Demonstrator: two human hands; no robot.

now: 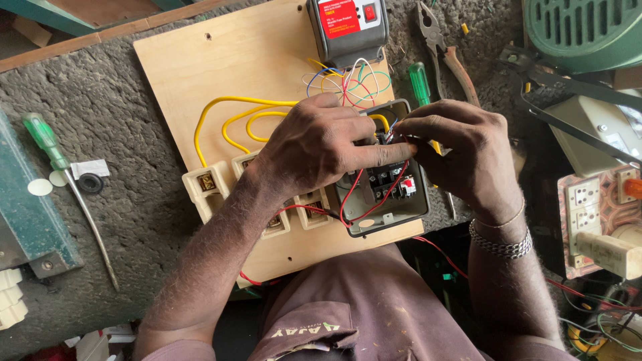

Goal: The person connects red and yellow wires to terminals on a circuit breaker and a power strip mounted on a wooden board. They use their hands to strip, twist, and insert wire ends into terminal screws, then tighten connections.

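**Both hands at the grey switch box**

The grey switch box (384, 190) lies open-faced on the plywood board (221, 60), long axis tilted toward upper right. The left hand (314, 147) arches over it, fingers curled onto wires. The right hand (461, 144) pinches thin wires (394, 130) at its top edge.

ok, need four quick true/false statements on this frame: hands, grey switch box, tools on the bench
1. Both hands work at the open grey metal switch box on the plywood board. True: left hand and right hand meet over it.
2. The long green-handled screwdriver is in the left hand. False: it lies on the bench, left of the board.
3. The yellow wires loop across the board. True.
4. The rusty pliers are held by the right hand. False: they lie beyond it, untouched.
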